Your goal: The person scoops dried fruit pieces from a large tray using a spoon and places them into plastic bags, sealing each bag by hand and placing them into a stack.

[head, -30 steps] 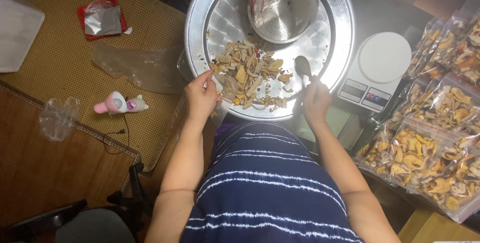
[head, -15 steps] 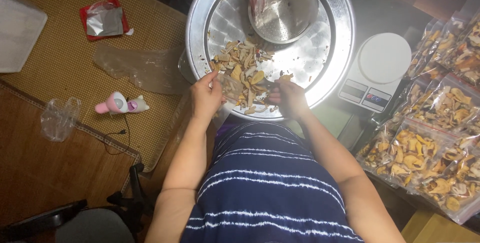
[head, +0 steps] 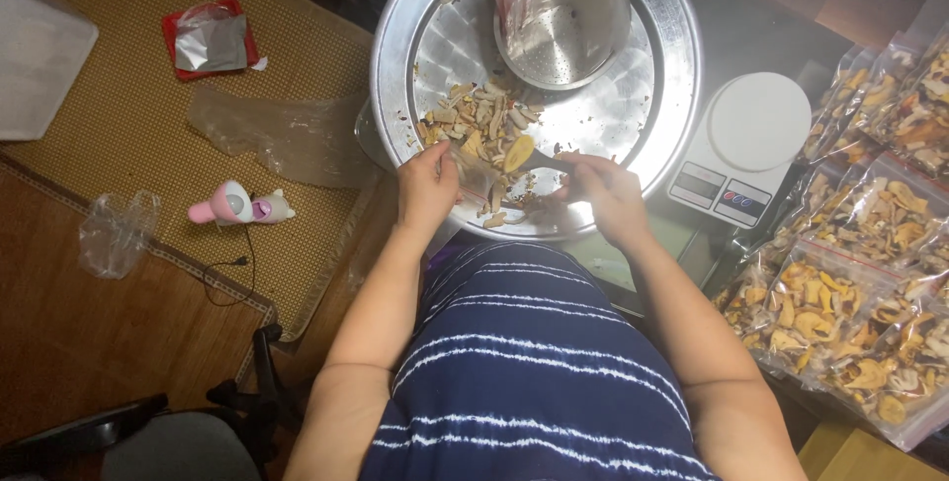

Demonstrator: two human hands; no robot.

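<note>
Dried pale-yellow and tan slices [head: 481,125] lie in a loose heap on the near half of the big round silver metal tray [head: 682,56], and that heap is what both hands work at. My right hand [head: 605,194] is closed around the dark handle of a spoon [head: 529,157], whose bowl carries one yellow slice just above the pile. My left hand [head: 427,184] pinches the mouth of a small clear plastic bag [head: 473,176] at the tray's near rim, fingers curled on the film.

I judge the slices light, dry and brittle: they would crumble if squeezed, so lifting them from below on the spoon suits them better than pinching. The bag is thin, limp and slippery; it needs holding at its rim to keep the mouth from folding shut.

A perforated steel bowl [head: 563,21] with plastic draped over it stands at the tray's far side. A white kitchen scale [head: 736,150] sits just right of the tray, and filled clear bags [head: 840,323] of the same slices crowd the right edge, partly cut off.

The bag's outline is hard to follow against the heap, and I cannot tell how full it is. The worktop under the tray is mostly hidden.
</note>
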